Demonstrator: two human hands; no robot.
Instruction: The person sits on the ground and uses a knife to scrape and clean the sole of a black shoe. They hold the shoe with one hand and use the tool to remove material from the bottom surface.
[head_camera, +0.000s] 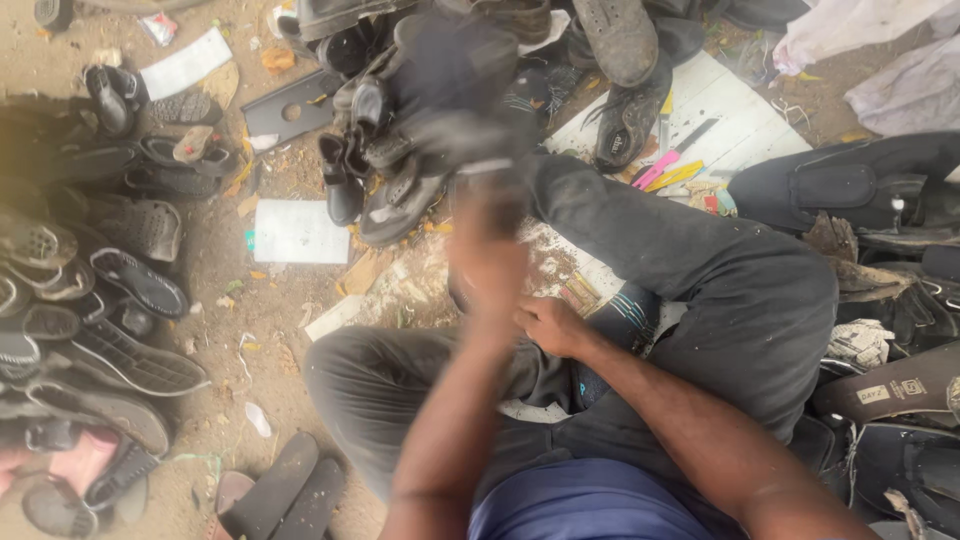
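Left hand blurred, raised, grip unclear; right hand closed, resting by dark sandal.

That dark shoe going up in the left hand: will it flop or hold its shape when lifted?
The dark shoe is motion-blurred, so this is tentative. It looks bulky with a thick sole, so probably fairly stiff. The left hand lifts it alone, suggesting moderate weight. The right hand rests at the lap.

Seated cross-legged on the ground. Left hand raised at mid-frame, motion-blurred, grip unclear, forearm rising from the bottom edge. Right hand loosely curled, low over the lap, forearm slanting in from the bottom right corner.
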